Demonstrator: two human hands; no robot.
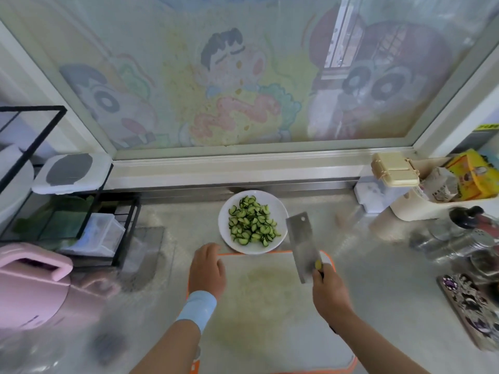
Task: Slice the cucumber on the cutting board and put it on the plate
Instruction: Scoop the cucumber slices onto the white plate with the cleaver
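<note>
A pile of green cucumber slices (pixel 252 223) lies on a white plate (pixel 280 207) at the far edge of the cutting board (pixel 270 300), which is pale with an orange rim. My right hand (pixel 330 292) grips the handle of a steel cleaver (pixel 301 241); its blade points away from me, beside the plate's right edge. My left hand (pixel 206 268) rests palm down on the board's far left corner, fingers relaxed, with a blue band on the wrist. No cucumber shows on the board.
A black wire rack (pixel 67 211) with containers and a pink appliance (pixel 32 284) stand at the left. Glass jars (pixel 459 236), a cream box (pixel 395 168), packets and a patterned phone case (pixel 469 309) crowd the right. A window with cartoon film is behind.
</note>
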